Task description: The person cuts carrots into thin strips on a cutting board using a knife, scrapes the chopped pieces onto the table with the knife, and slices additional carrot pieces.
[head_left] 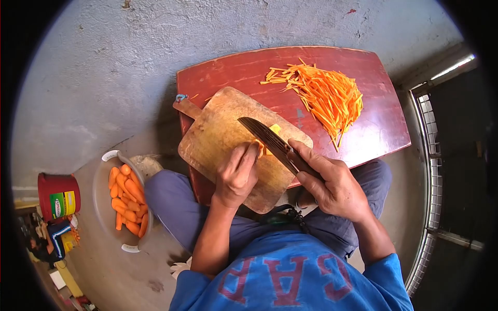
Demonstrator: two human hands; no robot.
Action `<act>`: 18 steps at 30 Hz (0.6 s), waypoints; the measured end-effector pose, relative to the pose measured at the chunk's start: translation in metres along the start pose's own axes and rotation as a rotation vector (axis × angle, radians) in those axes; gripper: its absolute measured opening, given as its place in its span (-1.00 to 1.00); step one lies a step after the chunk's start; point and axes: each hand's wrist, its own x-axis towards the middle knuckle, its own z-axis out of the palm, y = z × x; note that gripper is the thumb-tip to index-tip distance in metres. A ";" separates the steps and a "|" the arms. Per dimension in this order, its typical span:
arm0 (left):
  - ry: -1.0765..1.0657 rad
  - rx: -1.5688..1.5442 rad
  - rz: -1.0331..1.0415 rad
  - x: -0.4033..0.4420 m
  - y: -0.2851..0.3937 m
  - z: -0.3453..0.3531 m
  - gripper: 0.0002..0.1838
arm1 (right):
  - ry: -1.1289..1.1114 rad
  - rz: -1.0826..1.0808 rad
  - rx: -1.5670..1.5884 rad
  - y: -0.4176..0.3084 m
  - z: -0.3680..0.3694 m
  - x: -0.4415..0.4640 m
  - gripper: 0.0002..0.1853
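Note:
On a worn wooden cutting board (212,129), my left hand (238,173) pinches a small orange piece of carrot (259,149), most of it hidden by the fingers. My right hand (332,181) is wrapped round the handle of a knife with a wide dark blade (262,136). The blade slants across the board, its tip up and to the left, just right of my left fingertips. Yellow-orange slices (275,128) lie partly behind the blade. Thin carrot strips (329,98) form a pile to the right of the board.
The board rests on a red table (384,124) over my lap. On the floor at left stand a basin (98,192) of peeled carrots (127,194) and a red bucket (46,197). A wall (129,67) runs behind the table; a barred door frame (433,155) is at right.

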 end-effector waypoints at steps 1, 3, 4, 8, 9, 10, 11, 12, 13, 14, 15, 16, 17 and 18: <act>0.000 0.005 -0.007 0.000 0.001 0.000 -0.65 | -0.001 0.002 -0.001 0.001 0.000 0.000 -0.30; 0.000 0.003 -0.012 0.002 0.001 0.000 -0.67 | 0.025 -0.057 -0.035 0.006 0.001 0.000 -0.30; 0.000 0.000 -0.011 0.002 0.001 0.000 -0.67 | 0.036 -0.087 -0.052 0.008 0.001 0.001 -0.30; -0.016 -0.014 -0.024 0.002 0.002 -0.002 -0.68 | 0.036 -0.099 -0.057 0.008 0.002 0.000 -0.30; -0.015 -0.015 -0.012 0.001 0.001 -0.002 -0.64 | 0.029 -0.086 -0.046 0.007 0.002 0.001 -0.30; -0.014 -0.016 0.001 0.001 0.000 -0.001 -0.60 | 0.023 -0.074 -0.035 0.006 0.002 0.001 -0.30; -0.013 -0.016 0.015 0.000 -0.002 0.000 -0.56 | 0.008 -0.047 -0.034 0.004 0.002 0.002 -0.30; -0.018 -0.011 0.015 0.000 -0.002 -0.001 -0.56 | -0.007 -0.020 -0.034 0.000 0.003 0.004 -0.31; -0.023 -0.007 0.016 0.001 -0.001 -0.002 -0.56 | -0.022 0.007 -0.034 -0.002 0.004 0.006 -0.31; -0.029 -0.005 0.016 0.001 -0.001 -0.002 -0.57 | -0.032 -0.028 -0.073 0.002 0.007 0.012 -0.32; -0.024 0.003 0.017 0.000 0.000 -0.001 -0.58 | -0.041 -0.060 -0.112 0.014 0.013 0.020 -0.32; -0.018 0.010 0.021 0.000 0.000 0.001 -0.59 | -0.048 -0.094 -0.153 0.030 0.022 0.027 -0.33; -0.010 0.018 0.025 0.000 0.000 0.002 -0.60 | 0.005 -0.210 -0.157 0.054 0.039 0.034 -0.34; -0.011 0.003 0.010 0.003 0.001 0.002 -0.63 | 0.021 -0.184 -0.141 0.054 0.038 0.035 -0.34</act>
